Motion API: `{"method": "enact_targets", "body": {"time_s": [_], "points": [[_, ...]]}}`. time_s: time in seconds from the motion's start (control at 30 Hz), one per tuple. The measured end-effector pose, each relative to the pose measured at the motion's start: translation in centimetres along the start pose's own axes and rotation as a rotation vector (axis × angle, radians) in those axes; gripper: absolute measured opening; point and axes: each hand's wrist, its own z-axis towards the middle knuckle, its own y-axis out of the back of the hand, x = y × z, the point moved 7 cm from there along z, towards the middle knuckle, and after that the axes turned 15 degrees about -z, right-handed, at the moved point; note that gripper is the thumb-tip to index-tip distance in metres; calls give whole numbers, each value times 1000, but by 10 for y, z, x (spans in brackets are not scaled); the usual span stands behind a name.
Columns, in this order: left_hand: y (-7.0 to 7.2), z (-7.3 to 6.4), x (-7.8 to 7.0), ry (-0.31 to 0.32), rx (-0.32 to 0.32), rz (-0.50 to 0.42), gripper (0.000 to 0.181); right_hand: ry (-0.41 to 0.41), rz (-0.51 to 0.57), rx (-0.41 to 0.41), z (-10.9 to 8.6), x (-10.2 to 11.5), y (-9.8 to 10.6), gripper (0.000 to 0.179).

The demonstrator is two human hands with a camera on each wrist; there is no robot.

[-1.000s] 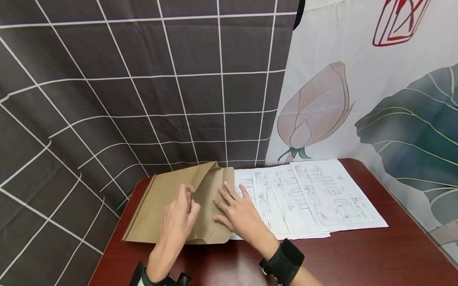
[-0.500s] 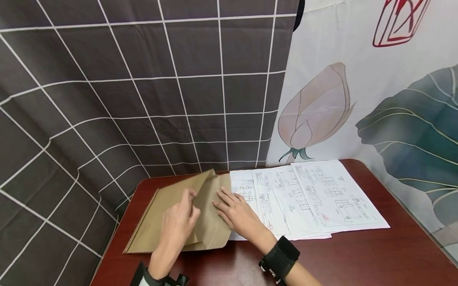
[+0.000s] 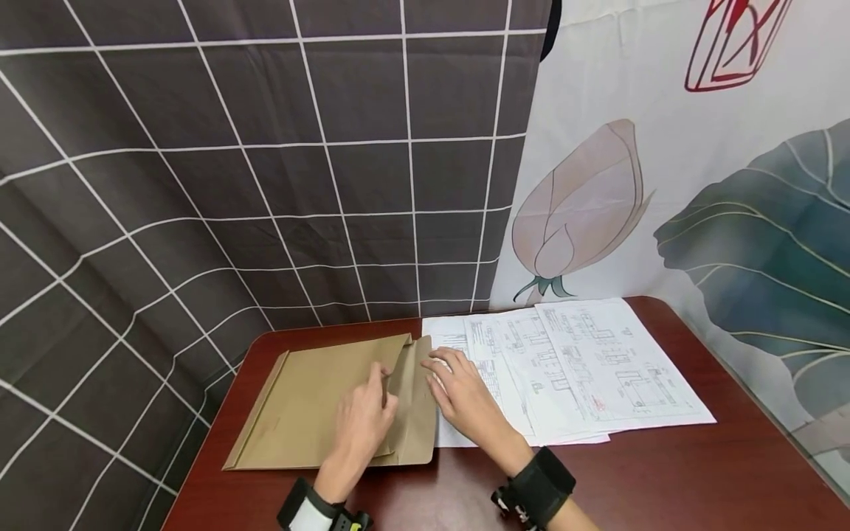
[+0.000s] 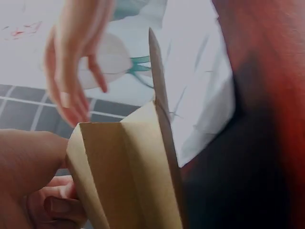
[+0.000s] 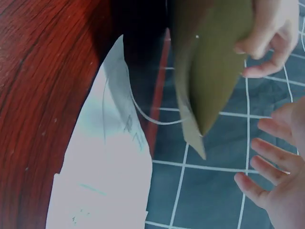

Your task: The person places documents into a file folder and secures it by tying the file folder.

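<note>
L hand (image 3: 361,419) pinches kraft env. (image 3: 312,402) by its mouth (image 4: 109,167), at left of surface (image 3: 598,487); R hand (image 3: 470,398), fingers spread, hovers near flap (image 3: 417,436). Light pinch prob. best, keeping mouth wide w/o creasing.

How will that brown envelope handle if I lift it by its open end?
The brown envelope is probably fairly stiff: its outer edges run straight. It may gape, since its layers stand apart beside the left hand. Its thin flap could swing, being angled away from the rest.
</note>
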Motion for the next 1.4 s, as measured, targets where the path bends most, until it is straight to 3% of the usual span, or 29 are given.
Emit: {"method": "enact_targets", "body": {"time_s": [0.23, 0.43, 0.7, 0.87, 0.97, 1.17, 1.4], "points": [[-26, -2, 14, 64, -44, 8, 31, -57, 16, 44, -9, -14, 1, 19], [-44, -7, 24, 118, 6, -24, 31, -130, 21, 98, -21, -33, 8, 19], [-60, -8, 18, 157, 53, -52, 31, -259, -6, 99, -41, -77, 36, 21], [-70, 2, -9, 126, 52, -158, 24, -348, -37, 38, -51, -114, 62, 21], [-82, 11, -31, 87, 92, -255, 20, -417, -84, 14, -56, -140, 78, 21], [-125, 25, -69, 103, 282, -514, 22, -538, -201, 23, -64, -186, 108, 25], [-178, 36, -104, 150, 421, -651, 31, -684, -304, 49, -82, -243, 143, 32]]}}
